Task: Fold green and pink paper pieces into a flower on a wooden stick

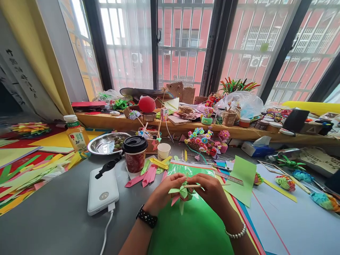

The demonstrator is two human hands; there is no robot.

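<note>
My left hand is closed round a folded paper flower with light green petals and some pink ones pointing outward. From the other side, my right hand pinches a thin wooden stick that crosses over the flower's top and sticks out past my knuckles to the right. The fingertips of both hands meet at the far side of the flower and partly hide it. Beneath them lies a shiny green sheet in a stack of coloured paper.
Pink and yellow folded strips lie ahead-left, near a lidded coffee cup and a small paper cup. A white power bank with a cable sits left. A ruler, a light green sheet and paper flowers are right.
</note>
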